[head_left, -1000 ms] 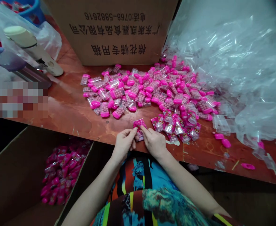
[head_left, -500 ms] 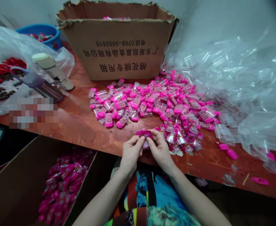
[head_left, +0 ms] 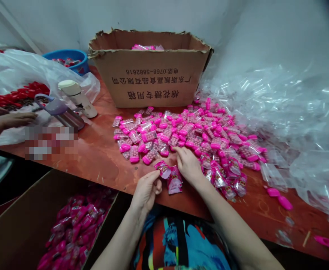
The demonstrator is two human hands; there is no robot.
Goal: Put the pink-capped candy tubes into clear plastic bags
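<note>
My left hand (head_left: 147, 189) is closed, with thumb and fingertips pinching the edge of a small shiny pink sachet (head_left: 163, 170) just above the front of the table. Beside it, a few overlapping pink sachets (head_left: 175, 180) lie between my two hands. My right hand (head_left: 189, 165) reaches forward to the near edge of a heap of clear candy bottles (head_left: 167, 133) with pink caps and pale pink balls inside. Its thumb and fingers are apart, the fingertips close to a pink cap; whether they touch is unclear. More pink sachets (head_left: 219, 174) are piled right of that hand.
Behind the heap stands an open cardboard box (head_left: 153, 80). Clear plastic bags (head_left: 265, 112) spread at right, near loose pink caps (head_left: 284, 202). A tumbler (head_left: 76, 97), a handled bottle (head_left: 62, 112) and another person's hand (head_left: 12, 120) are left. Below sits a carton (head_left: 21, 221) of pink packs.
My hands have separated: the right moved from the sachets forward to the bottles, the left drew slightly left, keeping a sachet. Another person's hands appeared at left. The view shifted.
</note>
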